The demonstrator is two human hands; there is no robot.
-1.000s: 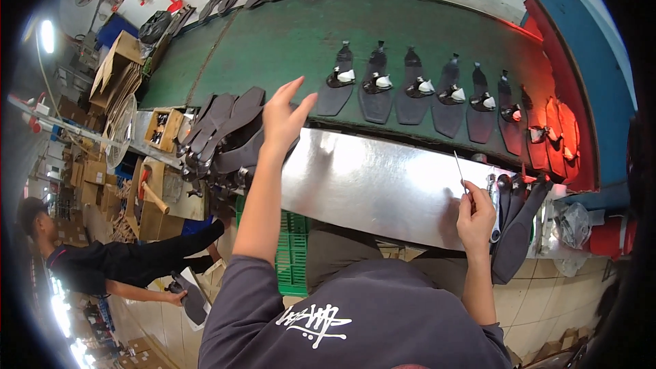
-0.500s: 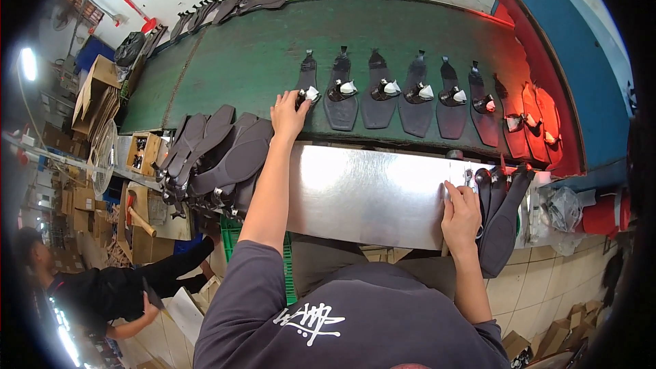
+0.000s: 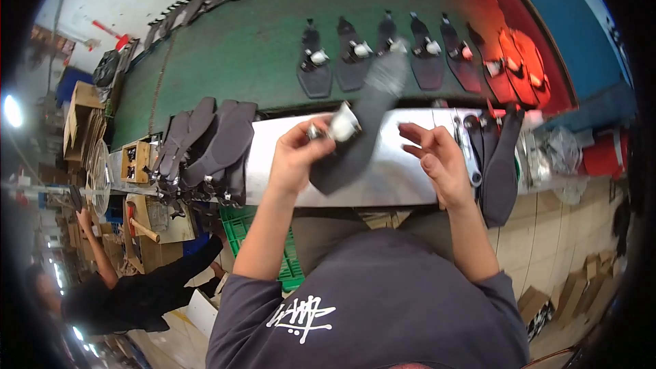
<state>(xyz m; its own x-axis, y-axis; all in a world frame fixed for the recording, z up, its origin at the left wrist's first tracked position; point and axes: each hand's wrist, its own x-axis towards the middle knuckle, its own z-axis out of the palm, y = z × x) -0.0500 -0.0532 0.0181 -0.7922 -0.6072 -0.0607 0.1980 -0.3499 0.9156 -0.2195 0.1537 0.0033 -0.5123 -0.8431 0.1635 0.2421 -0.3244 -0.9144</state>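
A dark grey flat sandal [image 3: 342,160] is held tilted above the metal worktop [image 3: 406,188]; motion blurs its far end. My left hand [image 3: 297,154] grips it by the strap, beside white stuffing [image 3: 344,121] tucked under the strap. To the right of the sandal, my right hand [image 3: 441,164] is raised with its fingers apart and nothing in it. Beyond them, a row of similar sandals [image 3: 314,78] with white stuffing lies on the green belt [image 3: 232,55].
Dark soles with straps [image 3: 229,140] are piled at the left. A spanner [image 3: 471,164] and more sandals [image 3: 502,178] lie to the right. Red light falls on sandals [image 3: 523,61] at the belt's right end. A co-worker [image 3: 130,294] is at far left.
My left hand has lifted the sandal off the belt and brought it nearer over the worktop. My right hand has risen and opened. The co-worker's arm is now raised.
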